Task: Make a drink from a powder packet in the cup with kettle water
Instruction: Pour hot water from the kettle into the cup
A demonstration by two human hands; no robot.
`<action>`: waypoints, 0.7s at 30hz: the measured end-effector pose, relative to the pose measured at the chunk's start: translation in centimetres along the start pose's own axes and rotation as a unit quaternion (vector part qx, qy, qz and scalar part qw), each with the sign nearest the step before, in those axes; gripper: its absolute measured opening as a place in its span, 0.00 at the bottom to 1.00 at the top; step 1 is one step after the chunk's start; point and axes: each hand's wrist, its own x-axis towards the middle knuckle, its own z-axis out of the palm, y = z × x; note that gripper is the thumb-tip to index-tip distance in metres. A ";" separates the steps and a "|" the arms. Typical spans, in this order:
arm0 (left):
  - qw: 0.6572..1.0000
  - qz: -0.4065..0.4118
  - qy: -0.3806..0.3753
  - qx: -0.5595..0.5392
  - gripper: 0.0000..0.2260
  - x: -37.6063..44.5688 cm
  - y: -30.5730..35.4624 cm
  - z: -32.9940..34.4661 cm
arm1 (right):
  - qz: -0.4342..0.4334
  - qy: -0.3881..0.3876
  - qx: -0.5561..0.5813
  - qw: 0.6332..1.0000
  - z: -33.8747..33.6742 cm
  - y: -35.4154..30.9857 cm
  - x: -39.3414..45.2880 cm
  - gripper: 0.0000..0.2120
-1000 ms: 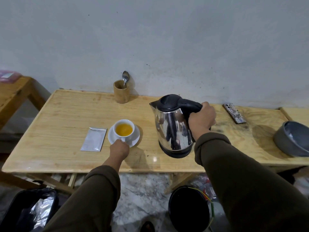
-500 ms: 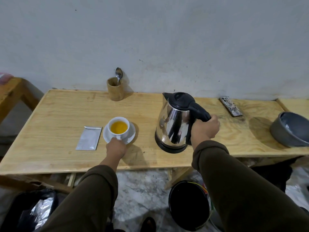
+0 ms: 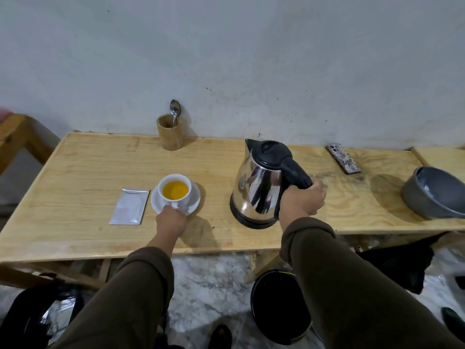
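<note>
One kettle (image 3: 260, 187) stands upright on the tabletop (image 3: 83, 170), right of centre and near the front edge. The right hand (image 3: 302, 201) has its grip wrapped around the black handle (image 3: 295, 173) on the kettle's right side; the steel body lies to the left of that grip, base flat on the wood.

One white cup (image 3: 175, 190) sits on one white saucer (image 3: 193, 201), left of the kettle and well apart from it, holding yellow-orange liquid. The left hand (image 3: 171, 220) meets the cup's near side at its small handle (fingers hidden behind the knuckles, so whether they pinch the handle or only touch it cannot be told).

One silver packet (image 3: 129, 206) lies flat just beside the saucer's left rim.

At the back edge, one wooden holder (image 3: 169, 133) carries one spoon (image 3: 175, 113), bowl upward. One phone (image 3: 343, 158) lies toward the back right corner. One grey bowl (image 3: 435, 192) sits at the right end.
</note>
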 end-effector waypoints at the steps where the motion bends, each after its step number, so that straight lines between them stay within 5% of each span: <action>1: 1.000 0.002 -0.001 0.002 0.18 0.0 0.0 0.1 | 0.001 0.000 0.001 1.000 0.0 0.2 0.0 0.12; 11: 0.999 0.030 0.004 0.045 0.18 0.3 -0.6 -0.1 | 0.004 -0.019 0.024 1.000 -0.4 1.2 -0.2 0.11; 21: 0.994 0.071 -0.019 0.077 0.18 0.1 -1.0 -1.3 | -0.063 -0.051 -0.051 0.995 -1.3 1.1 -1.8 0.22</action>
